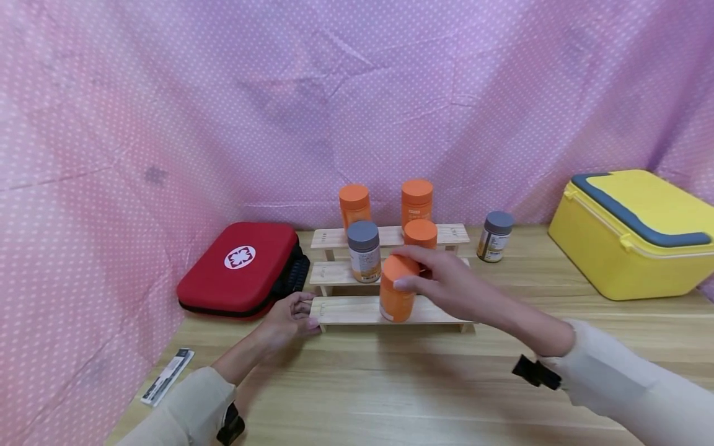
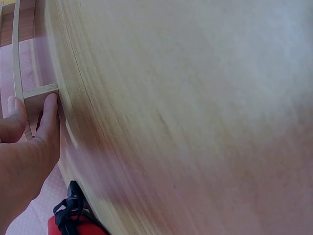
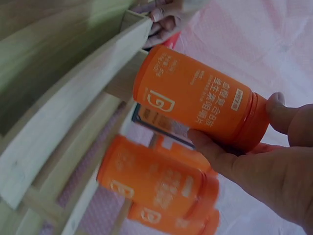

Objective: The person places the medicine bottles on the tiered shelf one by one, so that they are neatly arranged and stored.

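Observation:
My right hand (image 1: 446,282) grips an orange bottle (image 1: 397,300) near its cap, over the lowest step of a wooden tiered rack (image 1: 346,310). In the right wrist view, that orange bottle (image 3: 195,98) has white lettering; whether its base touches the step I cannot tell. My left hand (image 1: 287,322) pinches the rack's lower left end, thumb and finger at the support (image 2: 41,100) in the left wrist view. On the middle step stand a grey-capped bottle (image 1: 365,254) and an orange-capped one (image 1: 421,230), partly hidden. Two orange bottles, one left (image 1: 355,204) and one right (image 1: 417,201), occupy the top step.
A red case (image 1: 240,266) with a white emblem lies left of the rack. Another grey-capped bottle (image 1: 495,236) stands on the table to the right, near a yellow box (image 1: 630,241). A flat white packet (image 1: 167,376) lies at the front left. Pink dotted cloth (image 1: 357,111) hangs behind.

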Demonstrator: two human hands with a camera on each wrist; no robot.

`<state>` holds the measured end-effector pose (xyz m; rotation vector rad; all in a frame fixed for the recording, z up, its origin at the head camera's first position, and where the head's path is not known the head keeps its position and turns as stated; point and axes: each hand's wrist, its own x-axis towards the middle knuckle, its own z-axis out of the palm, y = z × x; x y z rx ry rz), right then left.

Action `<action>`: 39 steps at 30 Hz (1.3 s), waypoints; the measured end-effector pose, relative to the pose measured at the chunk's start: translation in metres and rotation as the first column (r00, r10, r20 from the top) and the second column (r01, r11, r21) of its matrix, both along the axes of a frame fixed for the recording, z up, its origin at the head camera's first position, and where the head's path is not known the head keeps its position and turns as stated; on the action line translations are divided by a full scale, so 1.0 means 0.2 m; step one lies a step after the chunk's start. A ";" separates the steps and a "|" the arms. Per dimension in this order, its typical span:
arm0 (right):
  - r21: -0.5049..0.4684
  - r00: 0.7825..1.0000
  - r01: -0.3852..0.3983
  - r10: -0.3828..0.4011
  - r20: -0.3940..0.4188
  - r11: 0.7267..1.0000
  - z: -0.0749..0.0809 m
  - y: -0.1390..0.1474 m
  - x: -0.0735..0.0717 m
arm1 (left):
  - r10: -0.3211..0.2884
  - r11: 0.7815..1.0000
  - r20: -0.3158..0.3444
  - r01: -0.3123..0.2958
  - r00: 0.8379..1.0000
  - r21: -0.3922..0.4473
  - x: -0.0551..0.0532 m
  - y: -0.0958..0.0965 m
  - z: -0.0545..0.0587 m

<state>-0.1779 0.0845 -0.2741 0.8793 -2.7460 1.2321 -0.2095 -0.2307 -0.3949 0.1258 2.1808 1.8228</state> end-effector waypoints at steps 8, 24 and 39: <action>-0.054 0.998 -0.032 0.035 0.061 0.998 -0.09 -0.17 -0.09 | -0.012 1.000 -0.012 0.012 1.000 0.002 0.00 0.00 -0.01; 0.003 0.997 -0.004 0.004 0.071 1.000 -0.16 -0.22 -0.12 | -0.026 1.000 -0.023 0.027 0.999 0.007 -0.01 0.00 -0.01; -0.007 0.998 0.003 -0.003 0.070 1.000 -0.17 -0.22 -0.11 | -0.007 1.000 0.007 0.007 1.000 0.003 0.00 0.00 0.00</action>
